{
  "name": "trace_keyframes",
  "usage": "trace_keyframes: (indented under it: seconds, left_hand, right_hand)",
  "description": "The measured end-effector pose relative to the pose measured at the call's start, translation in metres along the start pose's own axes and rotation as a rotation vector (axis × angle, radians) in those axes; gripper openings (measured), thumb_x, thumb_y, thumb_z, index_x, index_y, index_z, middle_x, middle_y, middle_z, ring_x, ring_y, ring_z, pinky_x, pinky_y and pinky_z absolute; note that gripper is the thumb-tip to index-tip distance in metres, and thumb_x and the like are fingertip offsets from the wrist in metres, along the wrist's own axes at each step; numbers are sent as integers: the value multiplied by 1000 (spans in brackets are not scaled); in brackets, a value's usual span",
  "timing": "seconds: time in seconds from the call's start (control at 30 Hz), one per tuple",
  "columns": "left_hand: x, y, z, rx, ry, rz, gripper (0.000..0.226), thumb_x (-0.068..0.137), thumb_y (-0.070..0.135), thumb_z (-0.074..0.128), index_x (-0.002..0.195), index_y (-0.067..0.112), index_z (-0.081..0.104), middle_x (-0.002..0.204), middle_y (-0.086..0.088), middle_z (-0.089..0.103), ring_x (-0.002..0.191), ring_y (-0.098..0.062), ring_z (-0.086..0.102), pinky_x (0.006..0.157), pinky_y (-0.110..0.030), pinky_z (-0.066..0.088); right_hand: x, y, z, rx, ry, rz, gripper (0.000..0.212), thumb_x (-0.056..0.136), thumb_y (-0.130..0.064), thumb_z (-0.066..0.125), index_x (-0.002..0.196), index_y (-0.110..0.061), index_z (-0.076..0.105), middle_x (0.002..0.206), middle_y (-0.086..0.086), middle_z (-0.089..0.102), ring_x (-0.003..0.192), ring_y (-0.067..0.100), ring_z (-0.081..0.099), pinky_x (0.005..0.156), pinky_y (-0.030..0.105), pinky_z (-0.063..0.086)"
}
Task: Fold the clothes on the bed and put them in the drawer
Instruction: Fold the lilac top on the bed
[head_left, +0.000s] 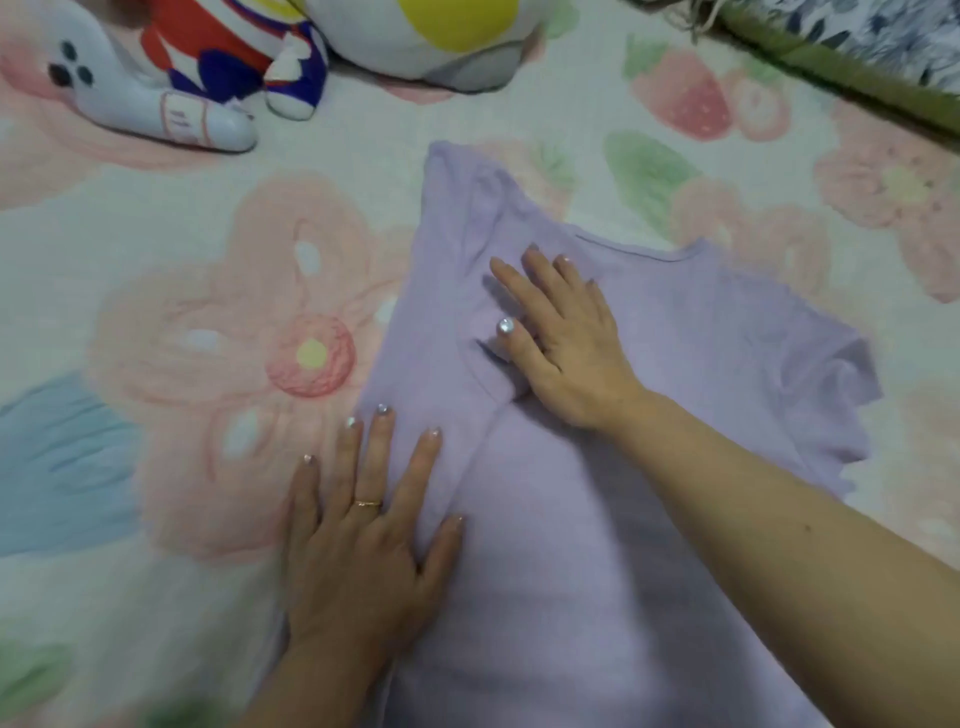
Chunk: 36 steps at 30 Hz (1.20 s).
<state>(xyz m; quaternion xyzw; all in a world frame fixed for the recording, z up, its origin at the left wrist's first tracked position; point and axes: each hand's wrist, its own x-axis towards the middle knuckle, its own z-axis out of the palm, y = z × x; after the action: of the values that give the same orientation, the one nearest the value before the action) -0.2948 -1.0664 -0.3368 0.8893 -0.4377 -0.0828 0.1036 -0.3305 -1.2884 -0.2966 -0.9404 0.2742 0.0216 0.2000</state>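
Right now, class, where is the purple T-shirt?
The T-shirt lies on the flowery bedspread, centre-right in the head view, under the left hand and right hand, plush toys beyond, top left.

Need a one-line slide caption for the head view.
Left hand and right hand press flat on a lilac T-shirt, one side folded in, on a floral bedspread; plush toys beyond.

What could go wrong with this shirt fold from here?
The lilac shirt bunches into a crease beside the flat right hand; pressing on could set that wrinkle. The unfolded sleeve is spread out and rumpled, so the fold may end lopsided. The left hand lies half on the soft bedspread, so the shirt's edge might slip.
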Motion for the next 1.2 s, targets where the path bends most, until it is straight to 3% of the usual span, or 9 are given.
trace_keyframes:
  seconds: [0.13,0.27,0.4,0.57,0.67,0.77,0.87,1.0,1.2]
  left_hand:
    - [-1,5,-4,-24,-29,-12,75,86,66,11,139,21,40,150,-14,28,135,-36,26,103,-60,21]
    - [18,55,-8,-88,100,139,67,82,57,35,136,18,39,146,-21,34,134,-43,23,98,-71,16]
    - [76,164,-1,-286,146,498,49,81,31,49,118,0,60,118,-27,59,111,-45,55,93,-56,40]
    - [142,286,17,-267,-114,302,40,88,42,50,113,11,56,113,-14,57,108,-32,50,84,-38,32]
    - [145,337,41,-154,-192,276,71,76,64,55,122,11,46,122,-13,49,115,-34,45,87,-43,34]
    - [140,348,62,-143,-147,176,85,68,66,62,126,8,39,127,-12,46,119,-33,43,89,-43,36]
    - [144,341,72,-188,-70,147,65,79,51,62,119,4,44,123,-15,50,115,-33,46,87,-41,37]
    - [158,335,57,-444,-70,91,24,91,23,49,100,0,51,109,-23,59,102,-36,54,76,-36,36]
    - [177,268,1,-1040,-97,-260,22,90,13,39,68,13,41,75,-14,45,77,-25,48,69,-39,43]
  right_hand:
    - [-95,43,-9,13,424,373,58,87,-44,31,136,-16,45,146,18,35,138,38,28,112,46,21]
    - [-179,90,5,13,428,732,57,86,-33,38,136,-5,44,146,22,33,137,39,29,113,45,23]
    - [-191,97,25,-5,517,724,54,85,-35,40,132,-11,51,143,20,40,131,38,41,105,46,36]
    - [-194,108,33,61,763,731,51,76,-32,54,123,-16,44,123,33,51,114,44,54,93,47,46]
    - [-195,109,34,86,738,756,56,74,-36,51,120,-7,43,121,29,54,114,41,54,92,46,47]
    - [-195,111,34,138,754,744,56,74,-38,50,119,-6,39,123,28,54,118,38,51,96,44,41]
    - [-195,114,40,125,779,730,54,74,-36,52,116,-6,39,123,26,55,119,40,52,100,43,34]
    - [-196,115,40,134,802,728,54,70,-33,57,113,-6,41,121,25,57,118,40,53,99,44,38]
    - [-227,93,9,375,589,865,80,61,-26,79,130,-6,44,110,12,63,100,36,60,82,41,48]
